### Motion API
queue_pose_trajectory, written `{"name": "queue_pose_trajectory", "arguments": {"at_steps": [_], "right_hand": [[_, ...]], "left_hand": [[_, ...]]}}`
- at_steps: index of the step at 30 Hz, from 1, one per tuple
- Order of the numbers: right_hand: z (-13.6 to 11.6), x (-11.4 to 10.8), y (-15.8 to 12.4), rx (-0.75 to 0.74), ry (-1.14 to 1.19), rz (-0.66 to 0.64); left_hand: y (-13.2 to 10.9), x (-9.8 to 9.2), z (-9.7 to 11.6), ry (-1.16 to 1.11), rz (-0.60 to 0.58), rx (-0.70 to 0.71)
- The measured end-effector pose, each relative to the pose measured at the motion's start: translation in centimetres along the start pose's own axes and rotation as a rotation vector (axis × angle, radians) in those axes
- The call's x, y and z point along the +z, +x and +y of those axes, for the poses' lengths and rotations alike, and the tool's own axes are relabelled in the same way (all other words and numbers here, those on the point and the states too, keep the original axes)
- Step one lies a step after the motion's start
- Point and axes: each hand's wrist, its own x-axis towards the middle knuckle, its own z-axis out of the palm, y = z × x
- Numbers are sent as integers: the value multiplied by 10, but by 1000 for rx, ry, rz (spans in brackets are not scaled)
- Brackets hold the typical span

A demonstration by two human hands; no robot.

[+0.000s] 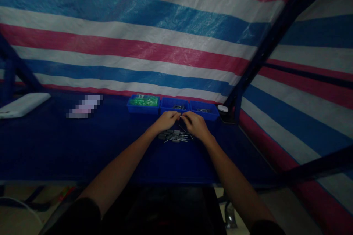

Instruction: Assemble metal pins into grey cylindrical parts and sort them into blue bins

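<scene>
Head view: metal parts (177, 136) lie just beneath the hands (196, 125).

Left forearm (125, 163) driving between one and two o'clock, right forearm (233, 176) between ten and eleven; left hand (166, 120), right hand (197, 125) pinching, close together!

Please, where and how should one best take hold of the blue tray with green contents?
Probably take the blue tray by its left rim, coming from front left: this is the row's outer end, while the middle tray sits close on its right and the striped sheet rises behind.
</scene>
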Motion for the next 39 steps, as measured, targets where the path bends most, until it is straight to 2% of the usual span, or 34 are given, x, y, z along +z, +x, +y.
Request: {"name": "queue_pose_trajectory", "arguments": {"at_steps": [3, 6, 10, 12, 13, 15, 18, 21, 24, 28, 31, 39], "right_hand": [[1, -6, 1, 61, -48, 54], [9, -13, 3, 186, -82, 114], [32, -20, 2, 550, -196, 277], [41, -21, 0, 702, -245, 288], [43, -21, -1, 726, -244, 268], [44, -18, -2, 674, -189, 209], [35, -8, -2, 452, -34, 63], [22, 2, -1, 243, 55, -117], [14, 7, 0, 136, 56, -165], [9, 5, 0, 84, 29, -136], [8, 1, 0, 77, 19, -139], [6, -2, -1, 144, 86, -106]], "left_hand": [[-2, 1, 3, -26, 31, -5], [-4, 1, 3, 75, 11, 3], [-2, 2, 0, 341, -136, 111], [1, 5, -1, 449, -227, 146], [2, 6, -2, 473, -250, 152], [5, 8, -6, 461, -242, 156], [6, 8, -14, 326, -188, 115], [5, 6, -22, 116, -123, 13], [2, 3, -20, 12, -67, -20], [0, 2, -7, 75, -92, 100], [-1, 1, -1, 172, -69, 161], [-1, -6, -4, 265, -64, 167]]}}
